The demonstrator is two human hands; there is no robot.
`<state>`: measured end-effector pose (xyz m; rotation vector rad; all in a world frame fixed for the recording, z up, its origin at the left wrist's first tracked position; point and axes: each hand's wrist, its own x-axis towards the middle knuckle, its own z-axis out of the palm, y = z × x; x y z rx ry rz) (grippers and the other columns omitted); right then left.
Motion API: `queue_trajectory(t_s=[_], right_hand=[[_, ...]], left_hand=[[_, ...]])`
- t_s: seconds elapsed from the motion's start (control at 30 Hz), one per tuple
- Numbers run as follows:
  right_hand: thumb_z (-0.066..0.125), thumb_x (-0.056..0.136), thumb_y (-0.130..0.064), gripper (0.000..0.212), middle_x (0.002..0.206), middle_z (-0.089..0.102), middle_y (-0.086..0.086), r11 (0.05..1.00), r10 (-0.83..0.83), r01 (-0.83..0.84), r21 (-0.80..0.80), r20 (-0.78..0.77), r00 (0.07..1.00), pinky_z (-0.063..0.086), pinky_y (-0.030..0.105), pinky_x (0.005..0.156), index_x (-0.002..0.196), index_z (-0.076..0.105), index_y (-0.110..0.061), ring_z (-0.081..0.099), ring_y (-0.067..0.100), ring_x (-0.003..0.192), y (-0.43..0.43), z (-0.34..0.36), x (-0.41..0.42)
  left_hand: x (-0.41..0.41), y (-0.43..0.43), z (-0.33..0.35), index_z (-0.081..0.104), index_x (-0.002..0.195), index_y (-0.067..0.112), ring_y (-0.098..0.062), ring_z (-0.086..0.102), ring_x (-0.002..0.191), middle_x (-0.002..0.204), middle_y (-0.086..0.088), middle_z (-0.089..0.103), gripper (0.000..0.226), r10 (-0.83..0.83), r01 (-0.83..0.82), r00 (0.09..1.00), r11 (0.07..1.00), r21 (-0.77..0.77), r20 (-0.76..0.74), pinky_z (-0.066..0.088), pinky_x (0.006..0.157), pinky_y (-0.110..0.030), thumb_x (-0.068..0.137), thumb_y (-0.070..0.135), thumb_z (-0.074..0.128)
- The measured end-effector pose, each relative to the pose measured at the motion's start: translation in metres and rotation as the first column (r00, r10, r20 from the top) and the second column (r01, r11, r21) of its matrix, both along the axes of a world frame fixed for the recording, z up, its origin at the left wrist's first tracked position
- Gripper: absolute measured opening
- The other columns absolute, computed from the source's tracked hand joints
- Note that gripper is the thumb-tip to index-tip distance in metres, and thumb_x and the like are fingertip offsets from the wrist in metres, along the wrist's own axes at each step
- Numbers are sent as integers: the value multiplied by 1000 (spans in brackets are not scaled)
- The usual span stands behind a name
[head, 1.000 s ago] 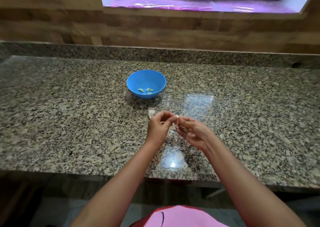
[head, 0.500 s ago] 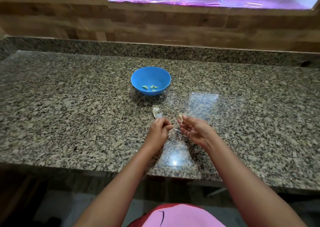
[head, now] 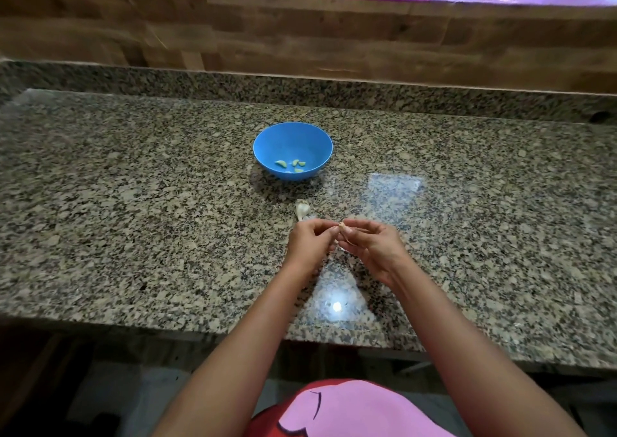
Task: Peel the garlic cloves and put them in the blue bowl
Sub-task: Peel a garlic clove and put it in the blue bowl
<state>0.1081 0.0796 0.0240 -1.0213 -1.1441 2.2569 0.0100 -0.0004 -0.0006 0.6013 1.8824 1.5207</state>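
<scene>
A blue bowl (head: 292,139) stands on the granite counter with three peeled cloves (head: 293,165) in its bottom. Nearer to me, my right hand (head: 370,248) pinches a garlic clove (head: 344,230) still in its skin. My left hand (head: 309,241) meets it from the left, fingertips pinching the same clove. Both hands hover just above the counter. An unpeeled piece of garlic (head: 301,209) lies on the counter between the hands and the bowl.
The granite counter (head: 133,209) runs wide to both sides, with its front edge close to my body. A raised granite ledge (head: 334,89) and a wooden wall back it. Glare spots shine on the stone near my hands.
My hands, slightly apart half a second ago, have come together again on the clove. The view has shifted a little; the bowl and loose garlic stay put.
</scene>
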Motion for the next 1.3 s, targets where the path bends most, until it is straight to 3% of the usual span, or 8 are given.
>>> queue_trajectory(t_s=[0.2,0.33,0.5,0.67,1.17,1.3], right_hand=[[57,80,14,14,70,70,11,999,26,-26,-28,-10,1000,58,24,63,88,63,4,69,18,62,4,7,1],[60,78,11,14,75,70,14,999,49,-49,-13,18,999,57,26,56,92,62,7,70,21,65,6,12,3],[58,80,10,15,83,69,19,998,61,-60,-28,36,997,58,28,59,94,63,9,70,24,68,10,13,7],[61,76,11,15,81,70,18,999,50,-50,7,36,998,59,30,66,91,64,8,70,26,71,8,13,8],[65,75,8,15,77,70,15,988,52,-52,146,4,999,58,24,65,90,66,6,69,22,69,3,11,5],[65,74,9,16,74,71,12,983,70,-67,168,-11,997,57,22,62,89,66,4,70,20,67,2,14,6]], left_hand=[[2,1,4,67,85,11,-13,66,74,81,-5,69,8,35,-56,983,992,112,179,54,64,-21,87,5,63],[1,1,7,68,92,4,-16,66,76,85,-9,70,8,3,-25,985,992,125,175,55,68,-24,87,7,63],[2,1,12,67,96,3,-9,65,70,82,-4,69,11,-40,16,981,992,128,189,51,60,-17,88,7,62],[-1,-1,13,69,87,8,-13,68,75,81,-4,71,6,-86,47,964,987,156,252,54,66,-20,85,5,64],[-2,-1,13,69,86,1,-19,66,75,80,-10,69,7,-38,-7,964,985,170,263,55,81,-34,86,0,62],[-5,-2,15,69,88,0,-13,67,68,74,-6,71,7,-56,-4,949,982,189,312,57,69,-24,84,1,64]])
